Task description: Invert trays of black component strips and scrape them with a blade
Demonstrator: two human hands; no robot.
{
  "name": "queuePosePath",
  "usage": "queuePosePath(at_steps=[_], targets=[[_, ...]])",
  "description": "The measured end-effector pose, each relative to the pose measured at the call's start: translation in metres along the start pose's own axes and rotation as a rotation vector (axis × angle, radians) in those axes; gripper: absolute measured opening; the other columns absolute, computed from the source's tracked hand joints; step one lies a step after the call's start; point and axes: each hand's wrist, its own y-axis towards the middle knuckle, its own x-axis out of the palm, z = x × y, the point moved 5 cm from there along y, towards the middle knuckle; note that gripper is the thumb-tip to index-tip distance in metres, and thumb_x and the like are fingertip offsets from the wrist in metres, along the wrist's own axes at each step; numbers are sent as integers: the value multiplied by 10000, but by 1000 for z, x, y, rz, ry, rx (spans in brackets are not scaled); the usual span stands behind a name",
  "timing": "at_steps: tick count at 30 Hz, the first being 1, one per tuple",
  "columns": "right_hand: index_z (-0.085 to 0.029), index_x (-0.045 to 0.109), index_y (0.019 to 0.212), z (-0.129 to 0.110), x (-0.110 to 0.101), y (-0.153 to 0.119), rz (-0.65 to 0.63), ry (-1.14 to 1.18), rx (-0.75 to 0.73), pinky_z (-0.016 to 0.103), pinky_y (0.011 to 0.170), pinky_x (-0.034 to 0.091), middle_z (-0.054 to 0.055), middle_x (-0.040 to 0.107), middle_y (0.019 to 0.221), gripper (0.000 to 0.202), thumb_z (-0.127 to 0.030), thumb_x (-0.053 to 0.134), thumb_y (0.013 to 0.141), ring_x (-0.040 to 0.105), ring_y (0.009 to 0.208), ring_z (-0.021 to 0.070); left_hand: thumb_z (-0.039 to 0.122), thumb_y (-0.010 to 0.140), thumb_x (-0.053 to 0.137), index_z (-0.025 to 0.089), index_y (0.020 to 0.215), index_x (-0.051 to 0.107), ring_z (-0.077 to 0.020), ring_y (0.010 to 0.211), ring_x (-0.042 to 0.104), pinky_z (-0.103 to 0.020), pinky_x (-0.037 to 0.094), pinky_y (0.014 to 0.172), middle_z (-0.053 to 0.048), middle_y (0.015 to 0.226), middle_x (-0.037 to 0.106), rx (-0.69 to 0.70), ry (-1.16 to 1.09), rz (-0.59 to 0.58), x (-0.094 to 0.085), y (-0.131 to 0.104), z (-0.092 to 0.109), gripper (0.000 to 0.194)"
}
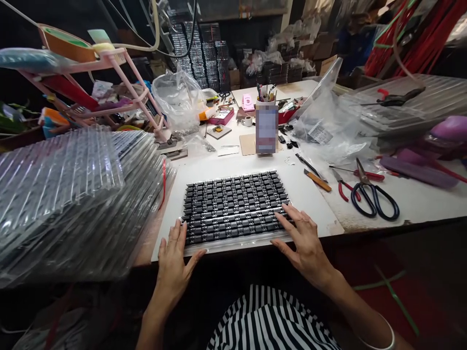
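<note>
In front of me on the white work surface lies a clear plastic tray (233,241) filled with rows of small black parts (235,199). My left hand (174,265) rests at the tray's near left corner, fingers stretched along its left edge and thumb by the front edge. On the opposite side my right hand (302,238) is spread, its fingertips touching the right ends of the rows and its thumb near the front edge. Neither hand is wrapped round anything.
Stacked clear plastic trays (91,204) crowd the left side. Scissors (374,194), red-handled pliers (343,187) and a yellow cutter knife (317,180) lie to the right. Behind stand a pen cup (265,97) with a blurred phone-like object (266,130) before it, and plastic bags (328,126).
</note>
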Motion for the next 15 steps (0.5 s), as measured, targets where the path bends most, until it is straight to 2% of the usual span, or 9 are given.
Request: queuePosePath(at_steps=[3, 7, 10, 15], targets=[[-175, 467, 1327, -6, 3, 1, -17, 20, -35, 497, 1080, 294, 155, 423, 1414, 434, -311, 515, 917, 332, 1349, 279, 467, 905, 443, 262, 1489, 109, -300, 1411, 214, -588, 193, 1105, -151, 1533, 246, 0, -9, -8, -1, -2, 1, 704], [-195, 483, 1320, 2, 3, 7, 17, 65, -4, 491, 1067, 305, 134, 471, 1379, 406, -295, 489, 926, 404, 1303, 270, 457, 912, 432, 282, 1491, 69, -294, 1411, 213, -585, 173, 1114, -135, 1541, 231, -20, -61, -46, -4, -1, -1, 705], [-232, 505, 1298, 21, -2, 10, 95, 81, 79, 486, 1019, 346, 109, 532, 1313, 380, -310, 480, 927, 489, 1219, 271, 468, 916, 415, 273, 1494, 29, -272, 1424, 169, -550, 178, 1130, -120, 1553, 195, -56, -136, -52, -6, 7, -6, 722], [-310, 531, 1259, 63, -4, -2, 148, 138, 200, 518, 930, 420, 78, 581, 1213, 355, -395, 451, 924, 565, 1096, 294, 560, 885, 405, 216, 1491, 132, -265, 1427, 151, -520, 168, 1144, -127, 1544, 213, -147, -228, -86, -7, 20, -1, 748]])
